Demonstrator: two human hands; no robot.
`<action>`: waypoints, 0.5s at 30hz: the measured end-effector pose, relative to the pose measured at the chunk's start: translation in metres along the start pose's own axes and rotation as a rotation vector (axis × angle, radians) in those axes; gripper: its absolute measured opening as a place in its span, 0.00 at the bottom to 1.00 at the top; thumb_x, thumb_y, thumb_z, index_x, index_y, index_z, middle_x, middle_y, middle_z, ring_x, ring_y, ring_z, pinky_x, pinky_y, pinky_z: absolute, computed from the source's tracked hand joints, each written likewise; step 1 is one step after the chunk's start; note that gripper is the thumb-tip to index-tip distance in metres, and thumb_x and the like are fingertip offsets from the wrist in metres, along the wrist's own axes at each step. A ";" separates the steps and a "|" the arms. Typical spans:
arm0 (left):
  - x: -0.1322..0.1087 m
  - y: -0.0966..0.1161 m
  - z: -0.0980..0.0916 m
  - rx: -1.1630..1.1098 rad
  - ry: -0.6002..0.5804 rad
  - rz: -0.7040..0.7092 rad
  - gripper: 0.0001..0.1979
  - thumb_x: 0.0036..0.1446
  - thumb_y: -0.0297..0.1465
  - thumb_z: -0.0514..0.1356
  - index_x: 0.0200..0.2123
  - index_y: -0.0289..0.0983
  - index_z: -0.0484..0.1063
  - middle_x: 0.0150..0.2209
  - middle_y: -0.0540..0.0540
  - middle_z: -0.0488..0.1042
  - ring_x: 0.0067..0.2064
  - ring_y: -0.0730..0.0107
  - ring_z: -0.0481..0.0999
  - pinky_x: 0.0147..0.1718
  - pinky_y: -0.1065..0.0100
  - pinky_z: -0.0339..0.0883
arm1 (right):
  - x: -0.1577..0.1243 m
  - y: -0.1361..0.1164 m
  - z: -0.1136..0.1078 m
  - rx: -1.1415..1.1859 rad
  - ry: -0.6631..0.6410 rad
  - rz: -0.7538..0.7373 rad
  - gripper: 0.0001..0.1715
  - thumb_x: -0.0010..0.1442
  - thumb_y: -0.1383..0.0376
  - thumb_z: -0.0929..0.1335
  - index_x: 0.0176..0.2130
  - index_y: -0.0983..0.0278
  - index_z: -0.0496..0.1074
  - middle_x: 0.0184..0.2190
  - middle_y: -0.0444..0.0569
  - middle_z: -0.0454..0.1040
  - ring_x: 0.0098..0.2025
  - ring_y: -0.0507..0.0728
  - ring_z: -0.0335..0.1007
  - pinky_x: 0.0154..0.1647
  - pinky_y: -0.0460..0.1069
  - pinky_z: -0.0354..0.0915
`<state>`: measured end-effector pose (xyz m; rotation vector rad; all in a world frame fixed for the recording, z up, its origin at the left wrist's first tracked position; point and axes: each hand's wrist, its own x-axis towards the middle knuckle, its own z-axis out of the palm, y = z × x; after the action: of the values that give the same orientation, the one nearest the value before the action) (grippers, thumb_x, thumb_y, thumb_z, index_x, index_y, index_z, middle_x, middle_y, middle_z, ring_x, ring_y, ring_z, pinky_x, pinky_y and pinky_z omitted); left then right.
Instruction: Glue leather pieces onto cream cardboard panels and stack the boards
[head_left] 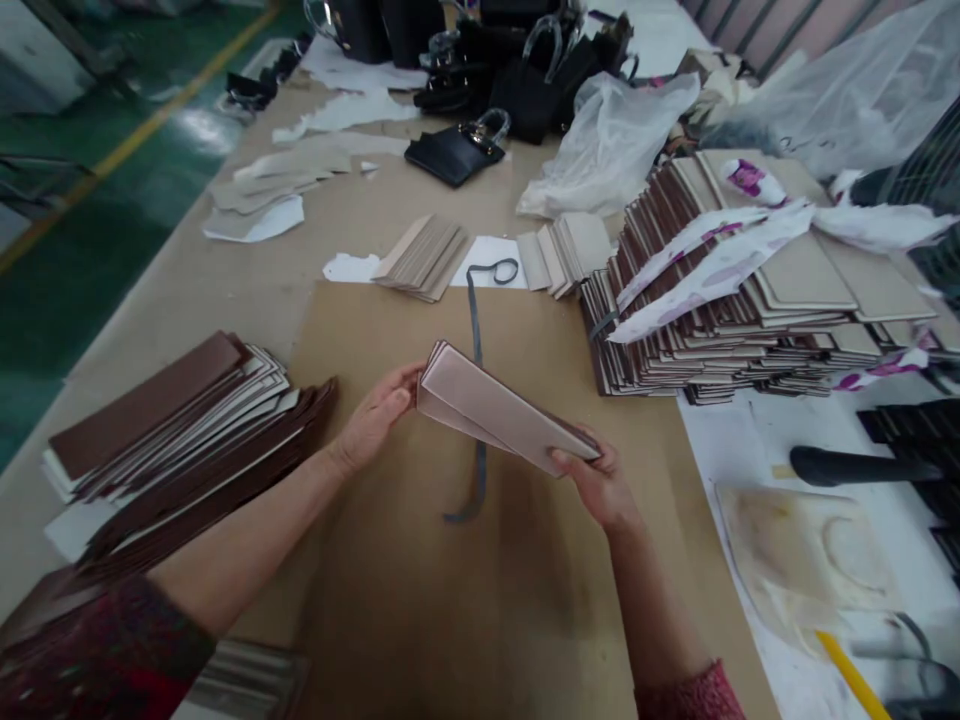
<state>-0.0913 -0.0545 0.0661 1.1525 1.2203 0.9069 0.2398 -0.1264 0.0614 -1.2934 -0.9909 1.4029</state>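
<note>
A small sheaf of long beige-pink leather-like strips (495, 410) is held up over the brown board (525, 590). My right hand (600, 480) is closed on its right end, thumb on the top face. At the upper left end, my left hand (382, 405) touches the sheaf's edge with bent fingers, partly hidden behind it. The strips fan apart slightly at that end. Under the sheaf a grey ribbon (480, 480) lies lengthwise on the board, its far end curled in a loop.
Stacks of dark brown strips (157, 410) lie at the left. A large pile of bundled panels (720, 320) with cloth ties stands at the right. Small beige pieces (425, 258), black handbags (457, 150) and a plastic bag (607, 140) lie farther back. A black-handled tool (855, 467) is at right.
</note>
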 end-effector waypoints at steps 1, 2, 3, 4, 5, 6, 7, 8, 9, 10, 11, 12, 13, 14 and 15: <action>-0.003 -0.006 -0.007 -0.044 0.022 0.036 0.46 0.50 0.64 0.60 0.62 0.39 0.67 0.57 0.36 0.73 0.61 0.46 0.70 0.59 0.51 0.66 | 0.011 -0.001 0.008 -0.032 -0.054 -0.015 0.20 0.54 0.60 0.77 0.47 0.60 0.78 0.42 0.47 0.81 0.43 0.58 0.75 0.46 0.51 0.70; -0.007 -0.012 -0.015 -0.082 0.032 0.072 0.45 0.52 0.62 0.59 0.63 0.39 0.65 0.58 0.36 0.72 0.61 0.47 0.70 0.60 0.51 0.65 | 0.020 -0.001 0.015 -0.061 -0.112 -0.027 0.20 0.55 0.60 0.76 0.48 0.60 0.78 0.43 0.47 0.81 0.43 0.58 0.75 0.46 0.51 0.70; -0.012 -0.019 -0.021 -0.103 0.043 0.099 0.44 0.54 0.61 0.59 0.64 0.39 0.63 0.59 0.36 0.70 0.61 0.49 0.69 0.60 0.51 0.64 | 0.027 0.000 0.023 -0.082 -0.167 -0.037 0.19 0.56 0.60 0.76 0.48 0.59 0.78 0.43 0.46 0.81 0.43 0.57 0.75 0.47 0.50 0.69; -0.018 -0.025 -0.027 -0.093 0.076 0.112 0.43 0.55 0.60 0.58 0.65 0.39 0.61 0.59 0.36 0.70 0.61 0.50 0.70 0.60 0.51 0.64 | 0.033 0.001 0.029 -0.098 -0.217 -0.046 0.18 0.57 0.60 0.75 0.48 0.59 0.78 0.42 0.46 0.81 0.43 0.57 0.75 0.47 0.50 0.69; -0.023 -0.032 -0.031 -0.070 0.105 0.116 0.43 0.55 0.60 0.58 0.65 0.40 0.59 0.59 0.36 0.70 0.60 0.51 0.71 0.60 0.52 0.65 | 0.038 0.004 0.035 -0.109 -0.259 -0.052 0.18 0.57 0.60 0.75 0.47 0.59 0.78 0.41 0.46 0.81 0.43 0.57 0.75 0.47 0.50 0.69; -0.029 -0.039 -0.033 -0.041 0.125 0.113 0.43 0.55 0.59 0.59 0.66 0.40 0.58 0.59 0.36 0.71 0.59 0.52 0.72 0.60 0.53 0.65 | 0.041 0.007 0.039 -0.117 -0.289 -0.056 0.17 0.57 0.60 0.75 0.47 0.59 0.79 0.41 0.45 0.80 0.43 0.57 0.75 0.47 0.50 0.69; -0.033 -0.045 -0.034 -0.011 0.136 0.102 0.44 0.54 0.57 0.61 0.66 0.40 0.57 0.58 0.36 0.71 0.58 0.53 0.72 0.60 0.53 0.65 | 0.044 0.010 0.043 -0.124 -0.311 -0.059 0.16 0.58 0.60 0.74 0.47 0.59 0.79 0.41 0.45 0.80 0.44 0.58 0.75 0.49 0.51 0.68; -0.037 -0.051 -0.034 0.018 0.142 0.087 0.44 0.53 0.55 0.63 0.66 0.40 0.56 0.57 0.37 0.72 0.57 0.53 0.73 0.59 0.54 0.66 | 0.046 0.014 0.045 -0.132 -0.326 -0.062 0.16 0.58 0.60 0.74 0.47 0.59 0.79 0.42 0.45 0.80 0.45 0.58 0.75 0.50 0.51 0.68; -0.039 -0.056 -0.033 0.048 0.153 0.072 0.44 0.53 0.52 0.65 0.66 0.39 0.56 0.56 0.37 0.72 0.56 0.53 0.74 0.59 0.54 0.66 | 0.047 0.018 0.047 -0.141 -0.333 -0.064 0.16 0.58 0.60 0.74 0.47 0.58 0.79 0.43 0.45 0.80 0.46 0.58 0.75 0.52 0.52 0.67; -0.040 -0.062 -0.031 0.078 0.167 0.058 0.43 0.53 0.50 0.66 0.66 0.39 0.55 0.55 0.38 0.72 0.55 0.54 0.74 0.58 0.54 0.67 | 0.048 0.022 0.048 -0.149 -0.333 -0.063 0.16 0.58 0.59 0.74 0.47 0.58 0.78 0.44 0.45 0.80 0.47 0.58 0.75 0.53 0.53 0.67; -0.040 -0.067 -0.028 0.108 0.182 0.047 0.42 0.53 0.48 0.66 0.66 0.39 0.55 0.54 0.39 0.72 0.54 0.55 0.75 0.58 0.54 0.67 | 0.048 0.026 0.048 -0.156 -0.329 -0.060 0.17 0.58 0.59 0.74 0.48 0.58 0.78 0.45 0.45 0.80 0.48 0.58 0.74 0.55 0.53 0.66; -0.039 -0.071 -0.026 0.140 0.199 0.040 0.42 0.54 0.47 0.65 0.66 0.39 0.54 0.53 0.40 0.72 0.54 0.55 0.75 0.59 0.53 0.67 | 0.048 0.029 0.049 -0.163 -0.323 -0.056 0.18 0.58 0.59 0.74 0.49 0.58 0.77 0.46 0.46 0.79 0.49 0.58 0.74 0.56 0.53 0.66; -0.038 -0.075 -0.023 0.175 0.214 0.038 0.41 0.55 0.47 0.65 0.66 0.40 0.54 0.52 0.40 0.71 0.54 0.54 0.74 0.59 0.52 0.66 | 0.048 0.032 0.049 -0.168 -0.315 -0.051 0.20 0.57 0.59 0.75 0.50 0.58 0.76 0.47 0.46 0.79 0.50 0.58 0.74 0.56 0.53 0.66; -0.037 -0.078 -0.021 0.210 0.229 0.040 0.42 0.55 0.47 0.65 0.67 0.40 0.53 0.53 0.40 0.70 0.56 0.53 0.73 0.60 0.51 0.65 | 0.047 0.035 0.049 -0.171 -0.306 -0.047 0.23 0.57 0.59 0.75 0.52 0.58 0.74 0.48 0.47 0.78 0.50 0.58 0.74 0.56 0.53 0.66; -0.036 -0.080 -0.019 0.247 0.244 0.047 0.43 0.54 0.48 0.66 0.67 0.41 0.53 0.54 0.40 0.68 0.58 0.52 0.71 0.62 0.50 0.63 | 0.046 0.037 0.050 -0.175 -0.295 -0.045 0.25 0.57 0.60 0.75 0.53 0.58 0.73 0.49 0.47 0.78 0.51 0.58 0.74 0.57 0.53 0.66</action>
<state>-0.1206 -0.1034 -0.0034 1.2963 1.5426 0.9730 0.1865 -0.0872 0.0209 -1.2008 -1.3583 1.5283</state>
